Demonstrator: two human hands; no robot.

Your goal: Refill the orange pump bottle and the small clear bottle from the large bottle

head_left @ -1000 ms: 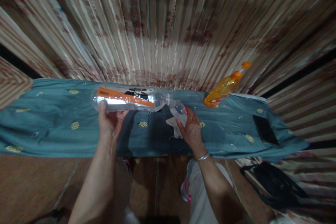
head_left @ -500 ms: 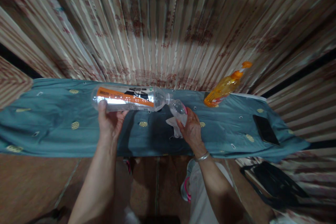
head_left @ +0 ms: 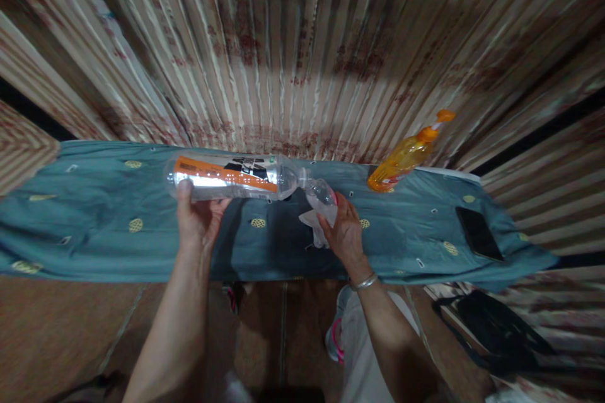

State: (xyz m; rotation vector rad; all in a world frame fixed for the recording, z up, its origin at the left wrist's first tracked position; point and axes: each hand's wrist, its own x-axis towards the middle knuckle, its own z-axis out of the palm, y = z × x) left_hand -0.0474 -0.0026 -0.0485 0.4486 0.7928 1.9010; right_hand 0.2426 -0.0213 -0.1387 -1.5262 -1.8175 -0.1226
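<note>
A large clear plastic bottle (head_left: 227, 177) with an orange and silver label lies sideways in the grip of my left hand (head_left: 198, 217), thumb on the label and fingers underneath. Its neck points right and meets the mouth of a small clear bottle (head_left: 321, 194) with a pink edge. My right hand (head_left: 346, 233) is closed around that small bottle's far end. A white tissue or cloth (head_left: 314, 227) hangs beneath my right fingers; whether it is pinched by them I cannot tell. Liquid inside either bottle cannot be made out.
A teal patterned cloth (head_left: 104, 201) covers the long narrow table. An orange pump bottle (head_left: 401, 160) stands at the back right, and a black phone (head_left: 479, 233) lies near the right end. Pleated curtains (head_left: 283, 44) hang behind. A black bag (head_left: 501, 327) sits low at the right.
</note>
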